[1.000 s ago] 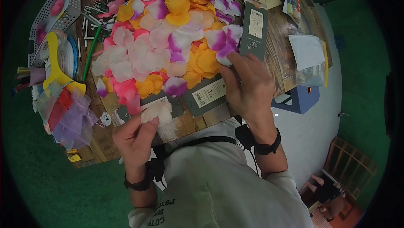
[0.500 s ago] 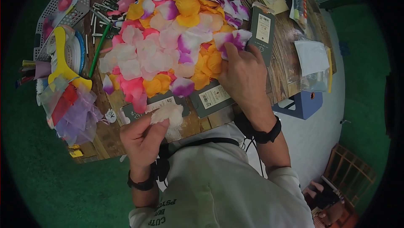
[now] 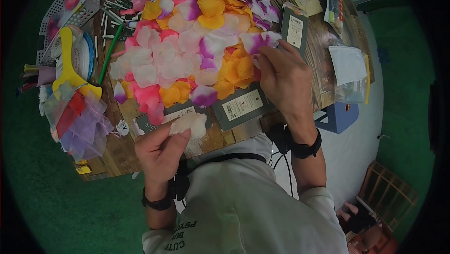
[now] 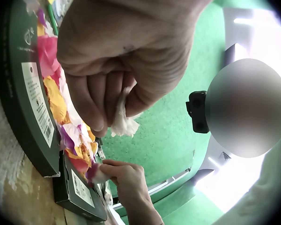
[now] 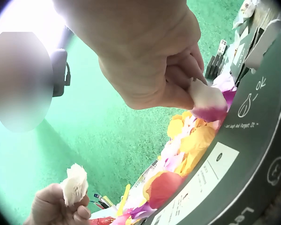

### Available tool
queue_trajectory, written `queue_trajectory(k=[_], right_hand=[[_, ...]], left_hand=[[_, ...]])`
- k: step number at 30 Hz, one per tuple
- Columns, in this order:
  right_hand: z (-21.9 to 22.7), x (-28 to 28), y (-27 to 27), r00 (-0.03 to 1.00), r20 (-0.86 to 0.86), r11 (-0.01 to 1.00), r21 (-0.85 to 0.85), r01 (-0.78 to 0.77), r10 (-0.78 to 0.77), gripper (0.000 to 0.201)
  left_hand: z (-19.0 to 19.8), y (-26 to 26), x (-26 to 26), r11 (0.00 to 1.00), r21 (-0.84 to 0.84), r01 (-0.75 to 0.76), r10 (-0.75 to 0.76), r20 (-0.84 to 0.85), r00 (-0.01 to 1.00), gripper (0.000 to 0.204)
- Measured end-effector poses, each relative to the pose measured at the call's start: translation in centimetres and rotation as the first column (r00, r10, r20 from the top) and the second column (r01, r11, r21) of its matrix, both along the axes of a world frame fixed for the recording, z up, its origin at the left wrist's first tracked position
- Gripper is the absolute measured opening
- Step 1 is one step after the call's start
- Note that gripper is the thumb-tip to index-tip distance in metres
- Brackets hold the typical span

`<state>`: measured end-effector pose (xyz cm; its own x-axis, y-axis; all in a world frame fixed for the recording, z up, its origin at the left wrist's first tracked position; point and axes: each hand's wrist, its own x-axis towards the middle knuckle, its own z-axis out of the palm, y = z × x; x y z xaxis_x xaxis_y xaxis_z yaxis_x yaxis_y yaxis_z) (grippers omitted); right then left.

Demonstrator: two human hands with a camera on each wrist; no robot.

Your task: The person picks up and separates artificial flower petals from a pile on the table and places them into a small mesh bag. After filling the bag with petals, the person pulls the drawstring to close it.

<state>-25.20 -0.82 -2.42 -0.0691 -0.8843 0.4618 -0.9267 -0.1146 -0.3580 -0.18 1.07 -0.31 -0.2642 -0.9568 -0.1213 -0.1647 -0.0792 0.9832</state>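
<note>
My left hand (image 3: 161, 155) pinches a small stack of cream-white fabric petals (image 3: 192, 124) between thumb and fingers, over the table's near edge. In the right wrist view a white petal with a purple edge (image 5: 209, 101) is pinched by my right hand (image 3: 289, 85), at the right side of a wide heap. That heap of artificial petals (image 3: 176, 66) mixes pale pink, hot pink, orange and purple-white. Dark grey boxes (image 3: 243, 108) with white labels border it at the front, and another such box (image 3: 292, 36) lies along its right side.
A yellow Y-shaped tool (image 3: 68, 69), a green pen (image 3: 110, 56) and purple mesh bags (image 3: 89, 125) lie on the left. Behind them is a perforated grey basket (image 3: 49, 24). At the right edge lies a white packet (image 3: 348, 64); a blue holder (image 3: 340, 117) sits below the edge.
My right hand reached into the purple-white petals at the heap's right side, then drew back to the right with one petal. The left hand keeps its petal stack, almost still.
</note>
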Motion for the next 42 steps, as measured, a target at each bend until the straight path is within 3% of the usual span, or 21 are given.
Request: queue_trajectory(k=[2,3,5,6,8,9,11,14,18,20,21,23,24,27,28,30,34,35,36,39,42], right_hand=[[0.7,0.5,0.3,0.935,0.320,0.978,0.183,0.100,-0.155,0.012],[1.0,0.7,0.3,0.936,0.319,0.978,0.184,0.095,-0.151,0.012],[1.4,1.1,0.1,0.594,0.724,0.931,0.335,0.143,-0.351,0.016],[1.4,1.0,-0.1,0.595,0.726,0.934,0.330,0.139,-0.345,0.016],[1.2,0.3,-0.5,0.333,0.872,0.933,0.347,0.098,-0.359,0.022],[1.3,0.3,-0.8,0.336,0.871,0.933,0.347,0.097,-0.359,0.022],[1.9,0.4,-1.1,0.030,0.943,0.941,0.328,0.085,-0.332,0.025],[2.1,-0.2,-1.1,-0.041,0.941,0.934,0.338,0.115,-0.335,0.027],[3.0,-0.8,-0.8,0.006,0.952,0.932,0.299,0.203,-0.307,0.028],[3.5,-0.6,-0.7,0.236,0.935,0.929,0.180,0.324,-0.264,0.026],[3.4,-0.5,-0.7,0.238,0.935,0.928,0.178,0.327,-0.264,0.026],[2.6,-0.3,-0.7,0.523,0.819,0.914,0.002,0.406,-0.234,0.023],[2.2,0.0,-0.7,0.525,0.817,0.912,0.003,0.409,-0.239,0.023],[1.0,0.8,-1.2,0.763,0.636,0.958,-0.134,0.254,-0.114,0.017],[1.0,0.8,-1.4,0.764,0.634,0.957,-0.135,0.257,-0.116,0.017],[1.0,0.7,-1.6,0.788,0.615,0.999,0.035,-0.018,-0.007,0.017],[0.9,-1.1,-1.3,0.835,0.547,0.990,-0.071,0.121,-0.062,0.016],[0.8,-1.8,-1.0,0.952,0.301,0.993,-0.083,0.083,-0.055,0.015],[0.6,-2.3,-0.6,0.998,0.032,0.996,-0.081,0.048,-0.046,0.015],[-0.2,-2.0,0.7,0.988,-0.115,0.994,0.030,0.102,-0.098,0.012],[-0.7,-1.1,0.8,0.988,-0.114,0.993,0.038,0.110,-0.105,0.013]], left_hand=[[-0.2,0.0,0.1,1.000,0.011,0.003,-0.003,-0.008,1.000,0.022],[-0.3,-0.1,0.2,1.000,0.009,0.019,-0.018,-0.008,1.000,0.022],[-0.3,-0.1,0.3,1.000,0.003,0.029,-0.029,-0.006,1.000,0.022],[-0.3,-0.2,0.2,1.000,0.015,0.017,-0.016,-0.012,1.000,0.022],[-0.3,-0.3,0.0,1.000,0.027,0.004,-0.003,-0.021,1.000,0.022],[-0.3,-0.3,0.0,1.000,0.025,-0.006,0.007,-0.030,1.000,0.022],[-0.5,-0.2,0.1,1.000,0.026,-0.015,0.016,-0.039,0.999,0.022],[-0.9,-0.2,0.7,0.999,0.034,-0.008,0.008,-0.013,1.000,0.023],[-1.3,-0.1,0.6,0.999,0.036,-0.010,0.012,-0.044,0.999,0.023],[-1.4,-0.3,0.6,1.000,0.011,-0.020,0.020,-0.057,0.998,0.022],[-1.4,-0.3,0.7,1.000,0.014,-0.013,0.013,-0.044,0.999,0.022],[-1.5,-0.3,0.8,1.000,0.020,0.000,0.001,-0.035,0.999,0.022],[-1.4,-0.3,0.8,1.000,0.025,-0.003,0.004,-0.029,1.000,0.022],[-1.3,-0.2,0.5,1.000,0.022,-0.017,0.018,-0.031,0.999,0.022],[-1.3,-0.2,0.4,0.999,0.018,-0.030,0.031,-0.035,0.999,0.022],[-1.3,-0.1,0.8,0.999,0.045,-0.025,0.027,-0.029,0.999,0.022],[-1.2,0.1,1.0,0.996,0.078,-0.046,0.050,-0.044,0.998,0.021],[-1.2,-0.1,0.9,0.996,0.077,-0.047,0.051,-0.048,0.998,0.021],[-1.2,-0.2,0.6,0.996,0.067,-0.051,0.054,-0.047,0.997,0.021],[-1.5,-0.2,0.3,0.998,0.057,-0.038,0.041,-0.046,0.998,0.021],[-1.7,-0.2,0.8,0.998,0.056,-0.015,0.017,-0.022,1.000,0.021]])
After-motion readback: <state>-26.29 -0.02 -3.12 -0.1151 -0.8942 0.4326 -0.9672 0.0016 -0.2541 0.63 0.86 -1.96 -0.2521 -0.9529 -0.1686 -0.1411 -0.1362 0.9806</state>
